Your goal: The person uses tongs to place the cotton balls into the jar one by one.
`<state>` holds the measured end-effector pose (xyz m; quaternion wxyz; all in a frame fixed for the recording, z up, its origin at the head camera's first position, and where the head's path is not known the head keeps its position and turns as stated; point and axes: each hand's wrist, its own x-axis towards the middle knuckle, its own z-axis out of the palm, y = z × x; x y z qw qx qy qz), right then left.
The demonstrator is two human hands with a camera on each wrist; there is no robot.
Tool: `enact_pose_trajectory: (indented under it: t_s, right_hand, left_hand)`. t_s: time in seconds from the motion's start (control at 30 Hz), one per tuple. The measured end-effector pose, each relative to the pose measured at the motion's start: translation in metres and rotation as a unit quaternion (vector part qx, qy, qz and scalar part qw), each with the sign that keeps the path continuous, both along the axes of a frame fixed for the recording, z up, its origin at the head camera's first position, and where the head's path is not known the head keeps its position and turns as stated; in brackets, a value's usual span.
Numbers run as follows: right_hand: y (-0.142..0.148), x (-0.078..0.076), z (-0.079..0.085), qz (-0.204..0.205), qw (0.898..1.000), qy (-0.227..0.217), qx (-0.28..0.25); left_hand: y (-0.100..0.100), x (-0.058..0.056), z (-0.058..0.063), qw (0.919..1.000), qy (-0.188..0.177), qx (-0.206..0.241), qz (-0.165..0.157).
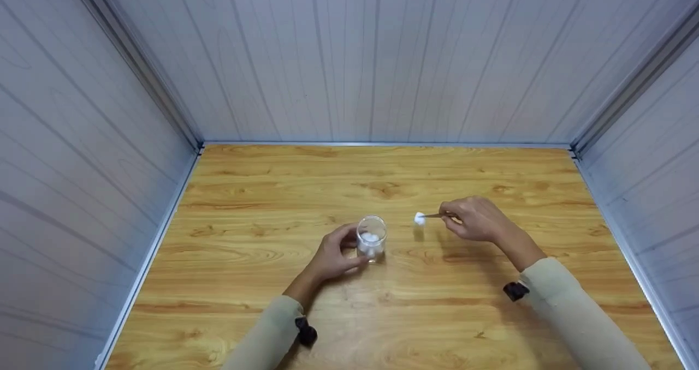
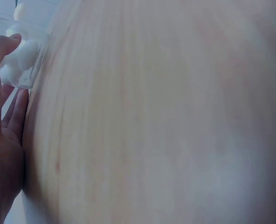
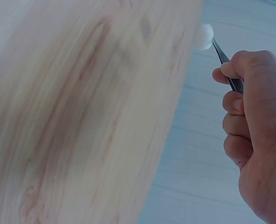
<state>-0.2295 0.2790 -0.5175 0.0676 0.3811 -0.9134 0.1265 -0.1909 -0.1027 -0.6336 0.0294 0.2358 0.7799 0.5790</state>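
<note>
My left hand (image 1: 334, 254) grips a clear glass jar (image 1: 371, 224) from its left side, with the thumb in front and fingers behind. Several white cotton balls (image 2: 27, 55) lie inside the jar, which stands on the table. To the right of the jar, my right hand (image 1: 474, 218) pinches a pair of tweezers (image 3: 223, 57) between thumb and forefinger, the other fingers curled in. One white cotton ball (image 1: 419, 218) sits at the tweezers' tips, held above the table with its shadow below.
The wood-grain table (image 1: 262, 195) is enclosed by pale panels: a back wall (image 1: 349, 59), a left wall (image 1: 82, 168) and a right wall (image 1: 650, 168). Small black devices are strapped near both cuffs.
</note>
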Motion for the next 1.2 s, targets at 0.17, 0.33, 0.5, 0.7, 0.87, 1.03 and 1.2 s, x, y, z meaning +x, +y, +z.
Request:
enact_pose_trajectory:
  t_s: [0.17,0.33,0.5,0.7,0.87,1.03,1.2]
  right_hand:
    - [0.003,-0.002,0.007,0.001,1.0,0.008,-0.007]
    - [0.003,-0.003,0.007,0.006,1.0,0.023,-0.012]
    - [0.002,-0.002,0.006,0.009,0.999,0.029,-0.017]
    - [-0.001,-0.001,0.012,0.006,0.999,0.033,-0.018]
    - [-0.005,-0.001,0.014,0.002,0.999,0.039,-0.017]
    - [-0.009,0.0,0.018,0.004,0.999,0.045,-0.028]
    - [-0.014,0.002,0.023,0.013,0.998,0.048,-0.035]
  left_hand:
    - [0.001,0.0,0.0,1.0,-0.003,0.001,0.003]
    - [0.001,0.0,0.001,1.0,-0.003,-0.001,0.006]
    - [0.001,0.0,0.0,1.0,0.004,-0.001,0.008]
    - [0.001,0.0,0.0,1.0,0.001,0.001,0.008]
    - [0.0,0.001,0.001,1.0,-0.006,-0.002,0.004]
    - [0.0,0.0,0.001,0.9999,-0.008,-0.003,0.005]
    - [0.0,0.0,0.001,0.9999,-0.009,-0.006,0.007]
